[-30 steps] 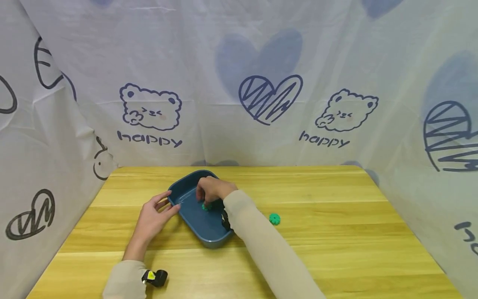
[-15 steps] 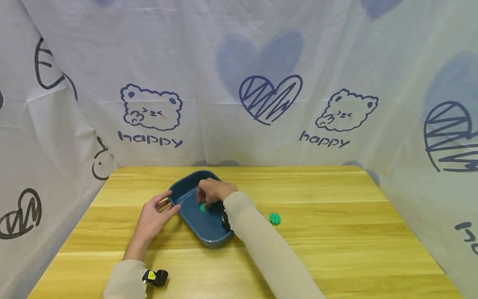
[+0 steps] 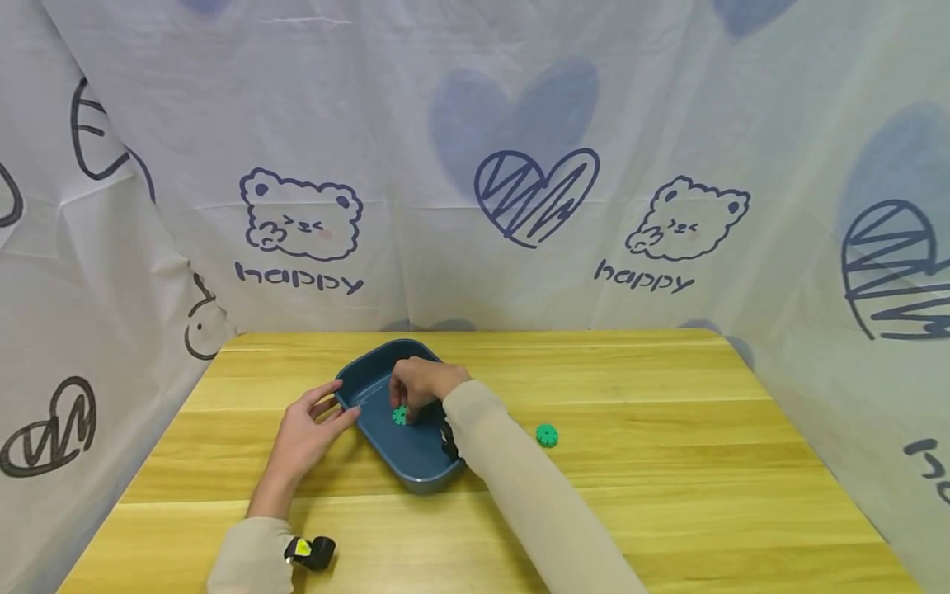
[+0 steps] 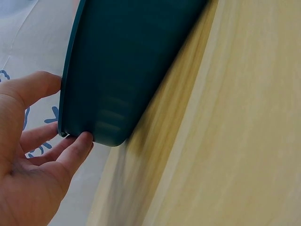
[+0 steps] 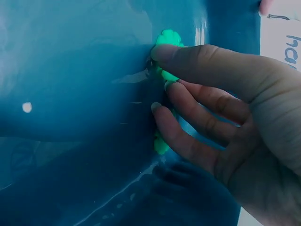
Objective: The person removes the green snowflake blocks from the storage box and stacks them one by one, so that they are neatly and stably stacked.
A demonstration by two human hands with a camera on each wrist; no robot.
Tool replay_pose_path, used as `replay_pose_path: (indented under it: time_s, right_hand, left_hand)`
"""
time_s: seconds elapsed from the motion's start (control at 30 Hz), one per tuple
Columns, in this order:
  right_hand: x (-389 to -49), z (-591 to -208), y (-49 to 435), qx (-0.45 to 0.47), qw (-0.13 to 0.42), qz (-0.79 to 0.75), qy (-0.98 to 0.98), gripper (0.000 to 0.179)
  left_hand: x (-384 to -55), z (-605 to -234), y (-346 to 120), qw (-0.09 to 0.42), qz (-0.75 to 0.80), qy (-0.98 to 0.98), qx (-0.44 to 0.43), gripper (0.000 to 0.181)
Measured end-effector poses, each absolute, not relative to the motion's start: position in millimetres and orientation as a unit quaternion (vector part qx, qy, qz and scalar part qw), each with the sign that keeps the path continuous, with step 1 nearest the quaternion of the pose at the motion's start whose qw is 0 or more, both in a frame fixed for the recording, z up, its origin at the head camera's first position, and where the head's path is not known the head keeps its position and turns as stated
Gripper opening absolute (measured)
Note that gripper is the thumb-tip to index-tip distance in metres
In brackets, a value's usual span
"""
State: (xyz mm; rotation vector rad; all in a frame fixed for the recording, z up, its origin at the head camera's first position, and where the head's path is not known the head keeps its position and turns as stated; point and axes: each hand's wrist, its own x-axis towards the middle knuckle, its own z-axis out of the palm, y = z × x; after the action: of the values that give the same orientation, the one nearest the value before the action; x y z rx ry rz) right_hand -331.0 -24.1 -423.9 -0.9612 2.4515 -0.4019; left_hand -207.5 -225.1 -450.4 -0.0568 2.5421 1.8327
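Note:
In the head view, a dark blue plastic basin [image 3: 408,445] stands at an angle on the wooden table. My left hand [image 3: 308,433] holds its left corner, with thumb and fingers spread on the rim [image 4: 70,56] and outer wall. My right hand [image 3: 423,381] reaches inside and pinches a small green notched disc [image 3: 400,415] low over the floor. The right wrist view shows the thumb on this disc [image 5: 168,75]; the fingertips behind are partly hidden. Below those fingers a second green piece [image 5: 161,143] shows, mostly covered.
Another green notched disc [image 3: 547,436] lies on the table [image 3: 668,462] right of the basin, near my right sleeve [image 3: 534,487]. White printed cloth [image 3: 416,272] hangs along the back and both sides. A small black camera [image 3: 315,553] is worn on my left wrist.
The green disc between my right fingers has shifted slightly left and turned, so more of its face shows. My left hand, the basin and the disc on the table stay put.

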Motion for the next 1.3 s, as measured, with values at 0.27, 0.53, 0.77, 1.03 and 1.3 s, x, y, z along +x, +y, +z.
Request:
replay_pose_path:
  time_s: [0.27, 0.53, 0.77, 1.03, 1.3]
  right_hand:
    - [-332.5, -426.4, -26.0, -0.364, 0.223, -0.133, 0.894, 0.016]
    - [-332.1, -426.1, -26.5, -0.366, 0.219, -0.135, 0.894, 0.015]
    - [-335.1, -423.5, -25.6, -0.376, 0.203, -0.163, 0.889, 0.015]
    - [-340.1, -409.9, -20.6, -0.392, 0.187, -0.187, 0.881, 0.019]
    - [-337.7, -386.7, -8.7, -0.395, 0.201, -0.216, 0.870, 0.024]
  left_hand:
    - [-207.9, -450.0, -225.3, 0.003, 0.585, 0.811, -0.017, 0.068]
    - [-208.4, -450.0, -225.7, 0.000, 0.582, 0.813, -0.016, 0.068]
    - [-208.2, -450.8, -226.0, -0.001, 0.586, 0.811, -0.015, 0.069]
    - [-208.7, -452.1, -225.9, -0.002, 0.587, 0.810, -0.015, 0.069]
    - [-208.9, -451.3, -225.8, -0.002, 0.592, 0.806, -0.013, 0.070]
